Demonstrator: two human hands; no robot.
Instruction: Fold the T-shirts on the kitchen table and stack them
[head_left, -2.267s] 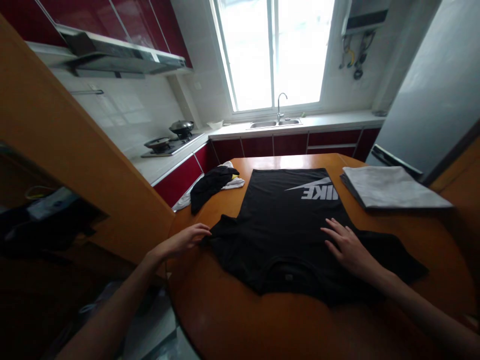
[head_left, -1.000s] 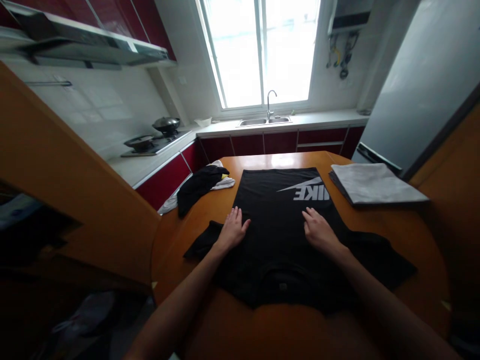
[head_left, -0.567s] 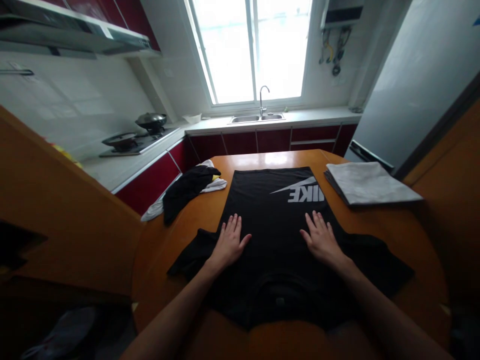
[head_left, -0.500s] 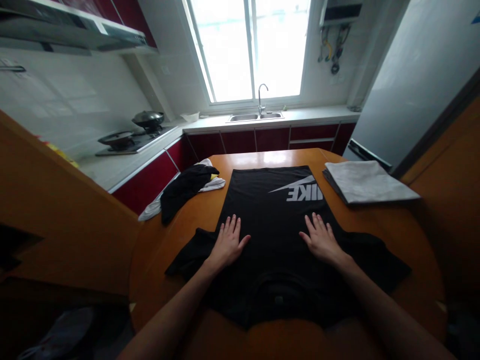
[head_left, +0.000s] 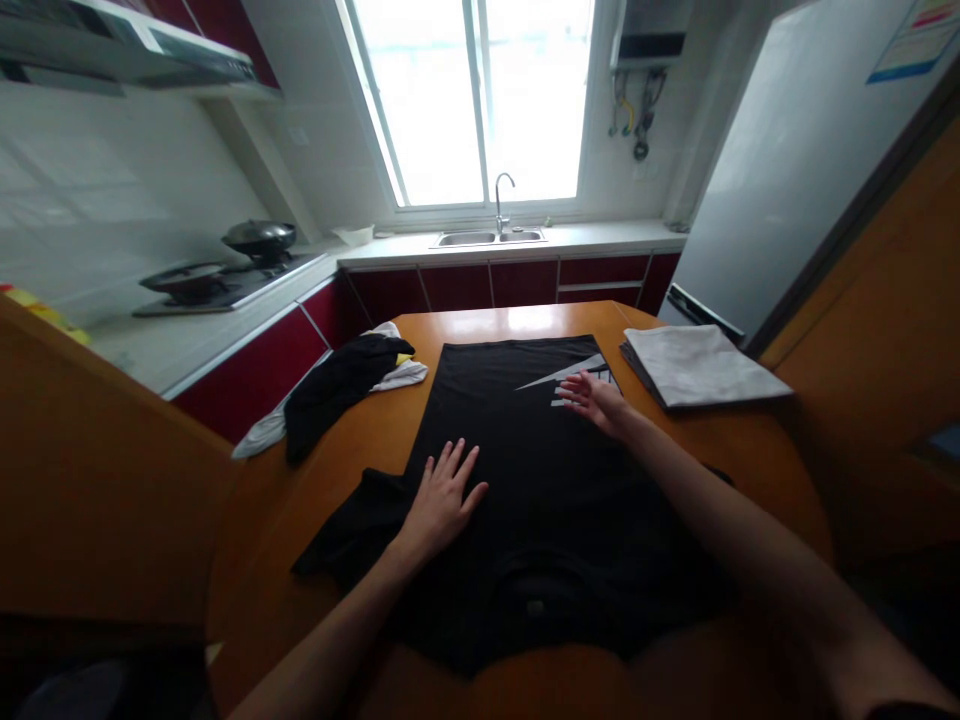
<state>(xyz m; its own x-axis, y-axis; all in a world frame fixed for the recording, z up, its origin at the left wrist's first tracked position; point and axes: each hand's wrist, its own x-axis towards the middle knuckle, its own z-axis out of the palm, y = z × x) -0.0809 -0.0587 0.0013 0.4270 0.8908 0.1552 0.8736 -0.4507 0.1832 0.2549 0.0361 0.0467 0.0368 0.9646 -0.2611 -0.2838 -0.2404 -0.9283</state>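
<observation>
A black T-shirt lies spread out on the wooden table, its collar toward me and its hem at the far side. Grey lettering and a pointed grey shape are printed near the hem on the right. My left hand rests flat on the left part of the shirt, fingers spread. Over the print is my right hand, its fingers stretched to the left and partly covering the letters. Whether this hand touches the cloth I cannot tell. The right sleeve is mostly hidden behind my right forearm.
Crumpled black and white clothes lie at the table's left edge. On the right is a folded light grey cloth stack. Beyond the wooden table stand a counter with a sink, a stove with pans and a fridge.
My right hand has moved forward and turned left, from the shirt's right side up to the print. My left hand stays flat on the shirt. The view has shifted slightly right.
</observation>
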